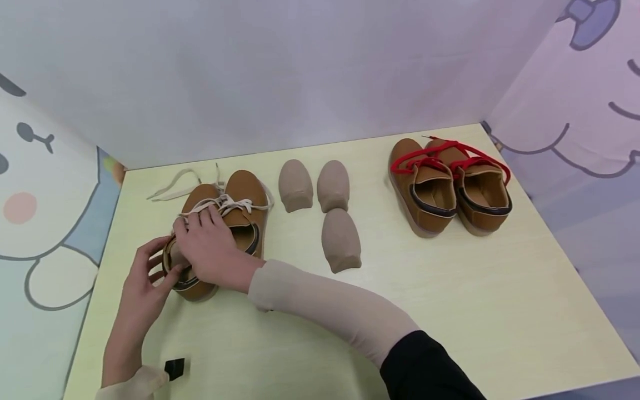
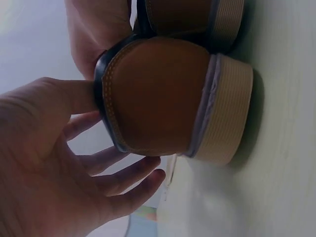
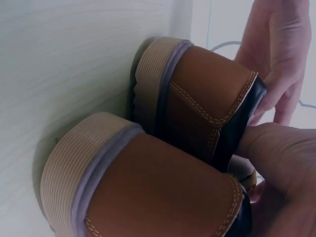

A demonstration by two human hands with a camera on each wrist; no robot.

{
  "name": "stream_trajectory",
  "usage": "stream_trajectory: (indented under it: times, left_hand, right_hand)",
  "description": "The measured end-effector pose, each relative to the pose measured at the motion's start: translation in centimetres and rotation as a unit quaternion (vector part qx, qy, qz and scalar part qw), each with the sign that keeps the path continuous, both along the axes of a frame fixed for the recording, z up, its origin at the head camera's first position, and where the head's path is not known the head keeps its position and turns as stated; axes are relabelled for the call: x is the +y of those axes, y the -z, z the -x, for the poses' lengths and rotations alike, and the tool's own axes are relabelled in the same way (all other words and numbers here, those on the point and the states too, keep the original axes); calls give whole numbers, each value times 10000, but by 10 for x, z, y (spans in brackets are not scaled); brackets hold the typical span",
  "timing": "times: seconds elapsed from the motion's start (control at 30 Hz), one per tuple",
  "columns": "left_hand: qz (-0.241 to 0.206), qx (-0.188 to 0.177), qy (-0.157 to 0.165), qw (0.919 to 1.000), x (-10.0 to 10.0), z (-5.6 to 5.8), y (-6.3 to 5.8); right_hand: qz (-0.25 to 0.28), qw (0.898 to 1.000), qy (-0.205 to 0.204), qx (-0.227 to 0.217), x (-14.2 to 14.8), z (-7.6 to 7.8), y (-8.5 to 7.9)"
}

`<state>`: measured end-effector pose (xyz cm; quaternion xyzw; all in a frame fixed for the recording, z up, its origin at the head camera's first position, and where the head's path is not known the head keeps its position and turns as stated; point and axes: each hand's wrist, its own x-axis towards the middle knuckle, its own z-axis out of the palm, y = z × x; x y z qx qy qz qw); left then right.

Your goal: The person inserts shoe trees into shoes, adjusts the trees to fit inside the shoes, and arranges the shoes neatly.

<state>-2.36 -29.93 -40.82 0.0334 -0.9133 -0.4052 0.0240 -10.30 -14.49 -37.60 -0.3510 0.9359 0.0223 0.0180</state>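
Two brown shoes with white laces stand side by side at the left; my hands are at the left shoe (image 1: 200,291). My left hand (image 1: 142,280) holds its collar, thumb at the dark heel rim (image 2: 101,94) and the other fingers spread along the outer side. My right hand (image 1: 210,244) reaches over the opening with its fingertips at the tongue and laces; its thumb goes down inside the collar. A beige shoe insert (image 1: 177,254) shows partly inside that opening. The neighbouring white-laced shoe (image 1: 245,189) touches it on the right.
Three beige shoe inserts (image 1: 295,186) lie mid-table. Another pair of brown shoes (image 1: 425,216) with red laces (image 1: 467,161) stands at the back right. A small black object (image 1: 174,368) is beside my left wrist. Loose white lace (image 1: 172,186) trails behind the left shoe.
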Motion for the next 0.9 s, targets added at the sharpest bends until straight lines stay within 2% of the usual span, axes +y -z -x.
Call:
stream_trajectory:
  times: [0.1, 0.2, 0.33, 0.5, 0.57, 0.73, 0.9]
  left_hand:
    - [507, 481, 6, 9976, 1, 4, -1]
    - [945, 1033, -106, 9901, 2, 9, -3]
    - [1141, 1409, -8, 9834, 1, 14, -8]
    - [1238, 1191, 396, 9843, -2, 20, -14]
    - [1291, 1015, 489, 9852, -2, 23, -17]
    - [1390, 662, 607, 9862, -2, 28, -21]
    - [1625, 583, 524, 9836, 4, 30, -22]
  right_hand:
    - [-121, 9999, -15, -107, 0, 3, -1]
    - [-113, 9998, -104, -111, 2, 6, -1]
    - [-7, 9994, -237, -235, 7, 10, 0]
    - [144, 9977, -157, -637, 12, 13, 0]
    - [94, 9979, -96, -635, 12, 14, 0]
    - [-90, 9985, 103, -522, 10, 14, -3]
    - [-104, 9984, 291, -468, 6, 12, -2]
